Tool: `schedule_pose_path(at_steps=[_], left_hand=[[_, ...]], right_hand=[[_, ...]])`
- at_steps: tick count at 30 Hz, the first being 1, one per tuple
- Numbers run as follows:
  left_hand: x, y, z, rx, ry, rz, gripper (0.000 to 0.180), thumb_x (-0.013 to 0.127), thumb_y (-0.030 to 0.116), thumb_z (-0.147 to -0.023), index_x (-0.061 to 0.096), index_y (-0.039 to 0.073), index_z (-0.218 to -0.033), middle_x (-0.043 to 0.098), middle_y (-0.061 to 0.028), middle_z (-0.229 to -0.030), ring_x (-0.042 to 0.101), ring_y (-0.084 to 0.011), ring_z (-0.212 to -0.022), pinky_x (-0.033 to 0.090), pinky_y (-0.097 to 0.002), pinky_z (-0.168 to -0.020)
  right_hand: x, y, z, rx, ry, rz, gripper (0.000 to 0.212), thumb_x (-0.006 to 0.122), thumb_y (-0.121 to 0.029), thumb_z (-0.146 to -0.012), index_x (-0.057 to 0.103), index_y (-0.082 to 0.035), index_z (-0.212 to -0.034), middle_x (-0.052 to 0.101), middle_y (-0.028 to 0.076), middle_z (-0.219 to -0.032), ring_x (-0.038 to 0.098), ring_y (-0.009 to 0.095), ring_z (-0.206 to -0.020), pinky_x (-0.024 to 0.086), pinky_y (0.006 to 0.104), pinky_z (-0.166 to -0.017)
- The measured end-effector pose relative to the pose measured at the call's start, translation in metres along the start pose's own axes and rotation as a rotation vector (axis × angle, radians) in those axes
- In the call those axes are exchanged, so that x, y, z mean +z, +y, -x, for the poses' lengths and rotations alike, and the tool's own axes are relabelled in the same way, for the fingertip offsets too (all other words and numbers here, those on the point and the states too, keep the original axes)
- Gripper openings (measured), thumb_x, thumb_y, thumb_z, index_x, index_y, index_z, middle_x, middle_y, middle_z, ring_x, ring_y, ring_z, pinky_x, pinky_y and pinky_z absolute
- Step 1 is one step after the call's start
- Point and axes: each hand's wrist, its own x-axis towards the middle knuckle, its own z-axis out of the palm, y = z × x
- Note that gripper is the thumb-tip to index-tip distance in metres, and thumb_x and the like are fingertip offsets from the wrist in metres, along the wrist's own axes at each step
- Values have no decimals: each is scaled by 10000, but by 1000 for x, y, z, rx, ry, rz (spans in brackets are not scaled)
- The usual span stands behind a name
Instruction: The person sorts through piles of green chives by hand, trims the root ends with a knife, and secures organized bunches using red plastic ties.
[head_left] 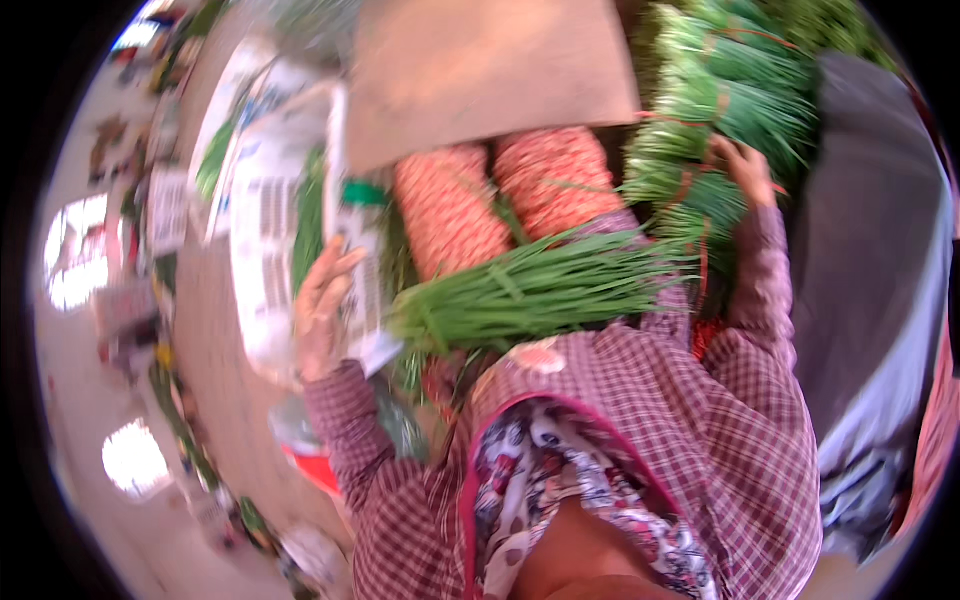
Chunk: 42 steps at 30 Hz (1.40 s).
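My left hand (325, 300), slightly blurred, has its fingers apart with nothing seen in them. It is beside a white printed sack (268, 230) with long green leaves (310, 215) lying on it. A loose bunch of chives (540, 290) rests across my lap, pale ends at the left and leaf tips at the right. At the upper right, my right hand (742, 172) curls its fingers over a tied chive bundle (705, 195) in a stack; its fingertips are partly hidden. Orange-red bands (722, 105) go around the stacked bundles.
A brown board (490, 70) lies ahead, over two orange-pink textured forms (455, 210), apparently my legs. Near my left hand is a green cap (363, 193). Dark grey cloth (865, 270) covers the right side. A plastic bag (400, 425) sits by my left sleeve.
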Motion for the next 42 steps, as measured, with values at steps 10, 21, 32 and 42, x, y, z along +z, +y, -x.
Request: schedule_pose_path(at_steps=[10,21,32,42], left_hand=[[-7,-120,134,-377,258,54,503,579,500,-905,711,18,-964,724,-63,-820,660,-113,-772,462,-250,-717],[64,-158,82,-85,-1,514,816,683,473,-845,370,-6,-1426,460,-139,-1397,421,-237,-1302,285,-385,-1118],[77,-112,50,42,96,469,790,777,344,-822,370,3,-1407,532,-57,-1254,478,-169,-1213,364,-320,-1049],[73,-67,15,77,164,1038,1064,644,759,-702,376,10,-1408,462,-200,-1405,480,-295,-1251,345,-475,-1097]], right_hand=[[164,-192,164,-773,-656,-8,728,650,-430,-895,416,59,-1381,605,211,-1240,590,294,-1134,446,373,-987],[247,-169,209,-1118,-510,590,1133,788,-593,-591,313,-16,-1443,510,174,-1227,582,358,-1028,492,459,-860],[242,-142,220,-883,-605,632,1219,879,-384,-578,150,-99,-1512,464,260,-1244,635,415,-922,538,461,-776],[222,-156,174,-551,-1036,-52,539,719,-138,-824,500,-11,-1300,682,109,-1023,658,192,-880,526,346,-755]])
